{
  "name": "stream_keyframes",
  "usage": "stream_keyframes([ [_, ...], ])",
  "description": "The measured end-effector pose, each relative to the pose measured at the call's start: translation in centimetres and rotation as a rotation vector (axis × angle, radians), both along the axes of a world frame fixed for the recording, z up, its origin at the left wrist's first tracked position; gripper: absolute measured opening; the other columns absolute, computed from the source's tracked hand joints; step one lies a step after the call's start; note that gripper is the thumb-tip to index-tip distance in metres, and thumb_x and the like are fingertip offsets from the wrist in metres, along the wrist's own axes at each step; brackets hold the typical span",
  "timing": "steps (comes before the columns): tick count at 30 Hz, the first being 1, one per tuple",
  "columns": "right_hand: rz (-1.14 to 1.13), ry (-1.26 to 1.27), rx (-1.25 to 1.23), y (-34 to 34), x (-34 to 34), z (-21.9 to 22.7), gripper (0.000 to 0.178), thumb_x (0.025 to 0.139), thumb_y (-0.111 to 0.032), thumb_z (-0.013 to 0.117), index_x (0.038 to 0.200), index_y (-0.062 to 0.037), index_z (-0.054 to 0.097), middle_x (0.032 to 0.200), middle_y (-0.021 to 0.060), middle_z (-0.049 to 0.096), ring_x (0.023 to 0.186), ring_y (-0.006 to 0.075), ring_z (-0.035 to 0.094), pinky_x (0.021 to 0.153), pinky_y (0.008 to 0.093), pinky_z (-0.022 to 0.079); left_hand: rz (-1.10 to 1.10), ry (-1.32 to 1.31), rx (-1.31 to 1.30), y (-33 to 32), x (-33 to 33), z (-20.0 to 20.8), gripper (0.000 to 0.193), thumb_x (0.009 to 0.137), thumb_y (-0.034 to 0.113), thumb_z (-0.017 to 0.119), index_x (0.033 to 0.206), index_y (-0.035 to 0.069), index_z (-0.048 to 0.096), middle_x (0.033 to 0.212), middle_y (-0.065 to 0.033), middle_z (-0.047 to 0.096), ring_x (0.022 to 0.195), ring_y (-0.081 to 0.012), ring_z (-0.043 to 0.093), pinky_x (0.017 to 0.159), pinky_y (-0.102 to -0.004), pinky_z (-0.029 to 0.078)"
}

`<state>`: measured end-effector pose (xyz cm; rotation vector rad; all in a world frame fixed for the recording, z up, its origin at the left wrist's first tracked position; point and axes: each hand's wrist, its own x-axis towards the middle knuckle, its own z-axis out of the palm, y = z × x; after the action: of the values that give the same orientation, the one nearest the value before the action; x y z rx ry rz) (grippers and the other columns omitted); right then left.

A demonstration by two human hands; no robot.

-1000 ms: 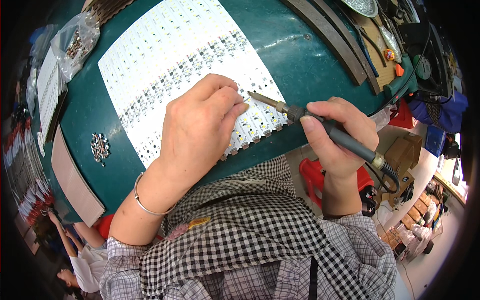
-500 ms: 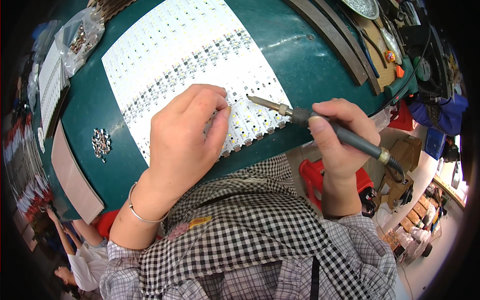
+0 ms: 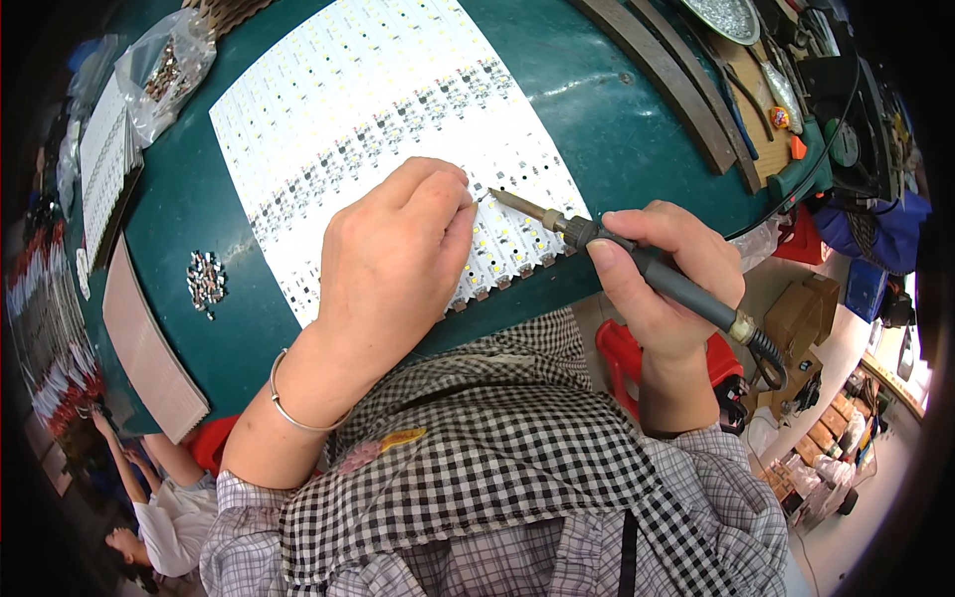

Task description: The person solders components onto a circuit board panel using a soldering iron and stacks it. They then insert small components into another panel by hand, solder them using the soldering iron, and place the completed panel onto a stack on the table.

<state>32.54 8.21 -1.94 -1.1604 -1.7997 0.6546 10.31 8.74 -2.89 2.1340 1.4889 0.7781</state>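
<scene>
Head view, and we're right over the action: the right hand's grip (image 3: 678,323) is wrapped around a soldering iron (image 3: 682,291), thumb on one side of the grey handle, fingers on the other!

And where does that put the iron?

It runs through the grip, its metal end pointing up and left, its cord trailing below. The tip (image 3: 494,193) is over the white sheet of circuit boards (image 3: 328,75). Touching? I can't tell from here.

What about the left hand's grip (image 3: 398,254)?

Fingers curled, fingertips drawn together, just beside that iron tip! Whether something thin is pinched between them, I can't tell. The hand is over the sheet, covering part of its near side, with a metal bracelet (image 3: 279,398) at the wrist.

So the sheet sits under the left grip?

Exactly, flat on the green tabletop (image 3: 572,119), and the right grip is out past its near right corner. Only the iron reaches in across it!

Anything off to the left?

A small heap of little parts (image 3: 206,284), well apart from both grips, with a pale brown panel (image 3: 149,348) near it!
</scene>
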Motion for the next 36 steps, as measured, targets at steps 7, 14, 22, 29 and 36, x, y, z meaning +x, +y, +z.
stream_keyframes([
  [7, -0.022, -0.012, 0.072, 0.4, 0.4, 0.0, 0.022, 0.072, -0.005, 0.08, 0.09, 0.0008, 0.069, 0.067, 0.0067, 0.065, 0.053, 0.013, 0.059, 0.049, 0.0252, 0.045, -0.001, -0.03, 0.001, -0.2, -0.2, -0.2, 0.007, 0.079, -0.003, 0.072, 0.083, 0.0, 0.067, 0.092, -0.0076, 0.068, 0.06, -0.0109, 0.06, 0.052, -0.0245, 0.048],
  [14, -0.635, 0.157, 0.446, 7.9, 6.8, -0.4, 0.02, 0.087, -0.011, 0.073, 0.104, -0.0013, 0.072, 0.083, 0.0038, 0.065, 0.058, 0.0089, 0.055, 0.055, 0.0211, 0.045, 0.068, -0.054, -0.039, -1.1, -1.7, 1.7, 0.014, 0.074, -0.001, 0.075, 0.08, 0.003, 0.064, 0.078, -0.008, 0.064, 0.06, -0.0174, 0.061, 0.053, -0.0273, 0.047],
  [22, -0.59, -0.024, 0.403, 8.7, 8.6, -1.3, 0.021, 0.083, -0.005, 0.074, 0.103, -0.0006, 0.073, 0.09, 0.0079, 0.071, 0.075, 0.0111, 0.063, 0.068, 0.0225, 0.049, 0.104, -0.131, -0.037, -2.6, -2.2, 1.2, 0.011, 0.077, -0.005, 0.07, 0.081, 0.001, 0.062, 0.08, -0.006, 0.064, 0.056, -0.0102, 0.052, 0.048, -0.0232, 0.04],
  [29, -0.051, 0.193, 0.029, 0.4, 2.0, 0.1, 0.017, 0.076, -0.001, 0.074, 0.092, 0.0034, 0.071, 0.07, 0.0068, 0.065, 0.059, 0.0094, 0.057, 0.054, 0.0192, 0.042, 0.093, -0.127, 0.029, -1.8, -1.5, 0.3, 0.007, 0.081, -0.005, 0.068, 0.083, 0.0, 0.063, 0.092, -0.0059, 0.07, 0.052, -0.0038, 0.045, 0.047, -0.0196, 0.037],
  [36, -0.083, 0.23, -0.128, -1.3, -0.9, -1.7, 0.017, 0.075, -0.002, 0.078, 0.09, 0.0001, 0.07, 0.066, 0.003, 0.064, 0.053, 0.0061, 0.055, 0.048, 0.0187, 0.039, 0.093, -0.134, -0.025, -1.9, -1.5, -0.5, 0.006, 0.081, -0.004, 0.068, 0.084, 0.0, 0.063, 0.095, -0.0077, 0.072, 0.052, -0.0043, 0.045, 0.047, -0.0202, 0.039],
])
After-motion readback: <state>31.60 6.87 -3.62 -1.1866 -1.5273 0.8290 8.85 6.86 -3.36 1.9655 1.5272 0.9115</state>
